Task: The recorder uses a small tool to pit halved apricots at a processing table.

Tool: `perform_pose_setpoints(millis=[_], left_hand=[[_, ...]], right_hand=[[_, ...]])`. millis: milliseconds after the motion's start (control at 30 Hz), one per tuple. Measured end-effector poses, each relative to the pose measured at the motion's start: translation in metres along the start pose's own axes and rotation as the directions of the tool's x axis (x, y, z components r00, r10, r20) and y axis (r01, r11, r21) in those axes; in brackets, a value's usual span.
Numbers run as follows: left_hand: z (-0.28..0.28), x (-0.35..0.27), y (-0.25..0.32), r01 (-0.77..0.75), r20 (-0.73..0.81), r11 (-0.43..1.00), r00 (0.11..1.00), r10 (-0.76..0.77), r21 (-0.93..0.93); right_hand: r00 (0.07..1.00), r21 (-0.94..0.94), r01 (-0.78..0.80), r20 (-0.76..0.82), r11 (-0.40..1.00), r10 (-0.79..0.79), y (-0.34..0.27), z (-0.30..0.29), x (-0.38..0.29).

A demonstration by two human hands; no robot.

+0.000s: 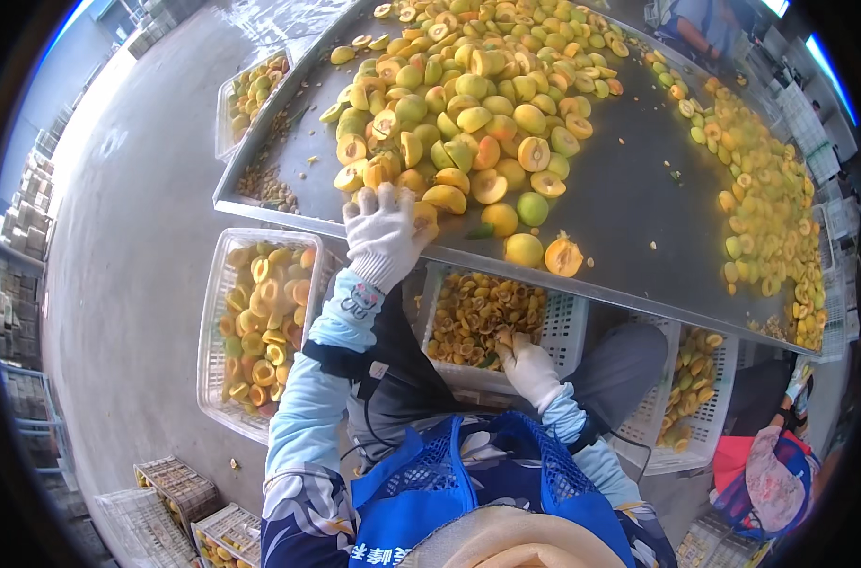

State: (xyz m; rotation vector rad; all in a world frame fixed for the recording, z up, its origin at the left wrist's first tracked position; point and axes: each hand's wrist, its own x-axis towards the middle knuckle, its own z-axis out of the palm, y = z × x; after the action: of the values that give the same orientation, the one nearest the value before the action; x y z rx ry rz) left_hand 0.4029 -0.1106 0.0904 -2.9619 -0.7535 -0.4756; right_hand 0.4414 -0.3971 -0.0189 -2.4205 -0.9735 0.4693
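My left hand (382, 238), in a white knit glove, reaches over the near rim of a metal sorting table (615, 234). Its fingers touch the edge of a heap of halved yellow-green stone fruit (473, 113), apparently apricots; a fruit half (424, 219) lies against the thumb side, and whether it is gripped is unclear. Below the rim, my right hand (531, 370), also gloved, is lowered into a white plastic crate (565, 334) of brownish, shrivelled fruit pieces (480, 312). Its fingertips are among the pieces, and I cannot make out whether they hold one.
Crates of fruit halves stand at my left (207, 341) and right (714, 419). Another crate (226, 135) sits beyond the table's left edge. Loose pits (267, 190) lie in the table corner. A second fruit heap (771, 192) is at right. Co-workers sit right (764, 468) and across (700, 28).
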Motion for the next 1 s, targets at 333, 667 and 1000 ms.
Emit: perform_pose_setpoints(millis=[333, 667, 1000], left_hand=[[0.032, 0.016, 0.014, 0.125, 0.001, 0.928, 0.991, -0.133, -0.352], [-0.017, -0.083, 0.071, 0.173, 0.437, -0.780, 0.889, -0.140, -0.601], [-0.037, -0.090, 0.063, 0.310, 0.343, -0.344, 0.938, -0.040, -0.886]], right_hand=[[0.984, 0.380, 0.085, -0.176, 0.921, -0.018, -0.011, -0.005, -0.016], [0.988, 0.586, 0.152, -0.084, 0.796, -0.126, -0.093, -0.074, -0.015], [0.889, 0.234, 0.419, -0.303, 0.877, -0.343, -0.104, -0.057, -0.008]])
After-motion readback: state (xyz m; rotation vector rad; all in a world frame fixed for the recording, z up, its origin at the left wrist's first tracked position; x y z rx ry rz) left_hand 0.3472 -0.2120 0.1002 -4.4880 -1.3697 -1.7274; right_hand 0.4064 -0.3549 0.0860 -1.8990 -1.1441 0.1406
